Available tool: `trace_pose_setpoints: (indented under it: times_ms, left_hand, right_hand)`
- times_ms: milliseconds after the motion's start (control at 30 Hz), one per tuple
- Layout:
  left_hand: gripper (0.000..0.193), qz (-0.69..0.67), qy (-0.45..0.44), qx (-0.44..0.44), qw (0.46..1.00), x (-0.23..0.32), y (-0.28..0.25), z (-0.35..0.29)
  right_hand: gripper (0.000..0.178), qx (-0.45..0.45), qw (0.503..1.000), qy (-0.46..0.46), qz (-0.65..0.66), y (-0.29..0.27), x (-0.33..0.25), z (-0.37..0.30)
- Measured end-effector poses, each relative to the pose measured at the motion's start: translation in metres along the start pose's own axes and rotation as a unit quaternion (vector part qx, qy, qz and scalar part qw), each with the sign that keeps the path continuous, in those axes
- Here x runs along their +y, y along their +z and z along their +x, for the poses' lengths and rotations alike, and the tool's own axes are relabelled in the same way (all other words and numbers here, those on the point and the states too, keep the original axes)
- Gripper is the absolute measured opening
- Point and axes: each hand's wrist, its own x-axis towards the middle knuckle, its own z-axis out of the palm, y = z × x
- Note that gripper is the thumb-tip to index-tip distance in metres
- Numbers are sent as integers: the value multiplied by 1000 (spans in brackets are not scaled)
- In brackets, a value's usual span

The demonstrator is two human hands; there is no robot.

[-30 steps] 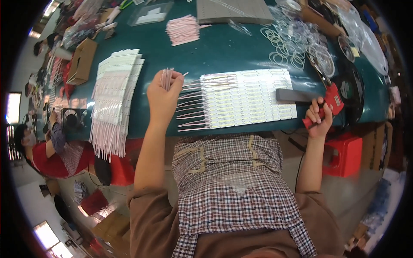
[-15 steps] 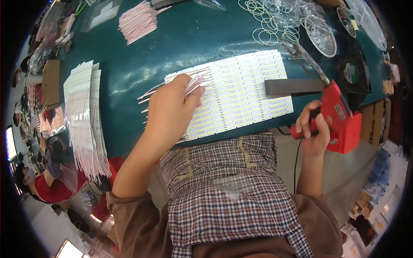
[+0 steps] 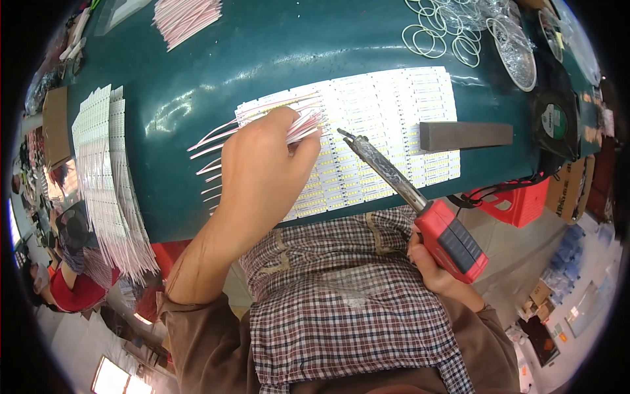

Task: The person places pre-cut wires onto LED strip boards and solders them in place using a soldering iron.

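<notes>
My left hand (image 3: pixel 262 164) is closed, its thumb and fingers pinching a bundle of thin pink and white wires (image 3: pixel 304 126) over the left part of a white LED board panel (image 3: pixel 371 138). More wires lie along the panel's left edge, some with ends on the board. My right hand (image 3: pixel 436 269) grips a red and black soldering iron (image 3: pixel 453 240) by its handle. Its metal barrel slants up and left across the panel, with the tip just right of my left fingertips. Whether the tip touches the board I cannot tell.
A dark grey bar (image 3: pixel 466 136) rests across the panel's right edge. Stacked LED strips with wires (image 3: pixel 105 151) overhang the table's left side. Pink wires (image 3: pixel 187 20), pale rubber rings (image 3: pixel 426 41) and an oval dish (image 3: pixel 514 59) lie farther back. A red plastic box (image 3: pixel 518 203) stands right.
My right hand has brought the soldering iron left and down from the right side, swinging its tip over the panel. My left hand keeps its pinch on the wires. The view has shifted slightly.
</notes>
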Motion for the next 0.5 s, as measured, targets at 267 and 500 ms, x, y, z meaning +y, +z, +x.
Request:
trace_pose_setpoints:
  times_ms: [267,500]
  left_hand:
    - [26,-3,1,6,1000,-2,2,-1]
    - [26,6,22,15,1000,1,0,-2]
  right_hand:
    - [28,-6,1000,22,6,8,1,6]
    - [26,-11,1000,21,-2,8,-2,10]
